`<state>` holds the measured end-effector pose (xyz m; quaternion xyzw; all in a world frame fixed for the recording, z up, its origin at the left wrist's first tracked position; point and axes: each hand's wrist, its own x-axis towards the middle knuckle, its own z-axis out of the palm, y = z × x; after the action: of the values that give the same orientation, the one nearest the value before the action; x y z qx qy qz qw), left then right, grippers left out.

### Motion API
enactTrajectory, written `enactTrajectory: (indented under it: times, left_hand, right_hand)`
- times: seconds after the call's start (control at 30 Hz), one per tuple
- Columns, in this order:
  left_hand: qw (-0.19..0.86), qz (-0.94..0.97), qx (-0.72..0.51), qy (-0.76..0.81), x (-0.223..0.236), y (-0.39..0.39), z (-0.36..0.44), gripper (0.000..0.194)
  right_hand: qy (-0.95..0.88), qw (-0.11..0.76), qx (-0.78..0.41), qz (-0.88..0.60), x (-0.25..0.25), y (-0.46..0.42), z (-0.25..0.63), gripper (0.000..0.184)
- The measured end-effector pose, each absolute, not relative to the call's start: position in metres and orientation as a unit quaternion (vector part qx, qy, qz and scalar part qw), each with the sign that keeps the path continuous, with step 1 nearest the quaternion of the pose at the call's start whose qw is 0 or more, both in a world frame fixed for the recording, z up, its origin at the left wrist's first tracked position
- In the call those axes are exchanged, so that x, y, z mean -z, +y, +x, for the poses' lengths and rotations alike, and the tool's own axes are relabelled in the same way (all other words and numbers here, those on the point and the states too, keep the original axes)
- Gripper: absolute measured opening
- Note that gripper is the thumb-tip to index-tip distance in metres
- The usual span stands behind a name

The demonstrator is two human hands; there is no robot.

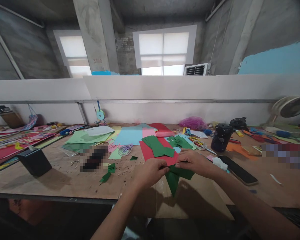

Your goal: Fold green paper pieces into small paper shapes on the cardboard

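The green paper point(173, 184) is at the lower centre of the frame, a pointed end facing the bottom edge. The left hand point(152, 170) pinches its upper edge between thumb and fingers; the right hand point(195, 163) grips it just beside, apparently so the two steady it together (the fingers hide the fold, if any). Beneath is a cardboard sheet point(211, 201), perhaps shielding the desk point(70, 185). Just above, a green stack point(156, 146) rests on red paper point(143, 151), seemingly within easy reach. A phone point(237, 169) lies at right.
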<state>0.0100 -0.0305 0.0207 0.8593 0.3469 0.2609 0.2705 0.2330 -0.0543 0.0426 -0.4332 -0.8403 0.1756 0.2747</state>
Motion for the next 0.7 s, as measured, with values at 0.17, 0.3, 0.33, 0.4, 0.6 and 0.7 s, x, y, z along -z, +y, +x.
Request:
enactTrajectory:
  times: [0.17, 0.3, 0.33, 0.4, 0.6, 0.7]
  left_hand:
    - [0.396, 0.813, -0.25, 0.347, -0.011, -0.023, 0.004, 0.03]
    - [0.465, 0.738, -0.318, 0.372, 0.009, -0.015, 0.007, 0.032]
    - [0.481, 0.709, -0.348, 0.381, 0.015, -0.013, 0.009, 0.032]
    - [0.498, 0.659, -0.407, 0.39, 0.025, -0.011, 0.013, 0.035]
    - [0.519, 0.562, -0.512, 0.391, 0.037, -0.018, 0.036, 0.039]
    - [0.527, 0.555, -0.522, 0.376, 0.04, -0.024, 0.046, 0.039]
  right_hand:
    - [-0.8, 0.309, -0.174, -0.484, -0.042, -0.05, 0.255, 0.031]
    - [-0.693, 0.445, -0.198, -0.531, -0.029, -0.042, 0.273, 0.034]
    - [-0.645, 0.499, -0.212, -0.538, -0.025, -0.041, 0.275, 0.035]
    - [-0.556, 0.583, -0.24, -0.541, -0.016, -0.043, 0.274, 0.035]
    - [-0.548, 0.506, -0.406, -0.528, 0.005, -0.061, 0.23, 0.039]
    - [-0.557, 0.512, -0.411, -0.509, 0.012, -0.059, 0.209, 0.036]
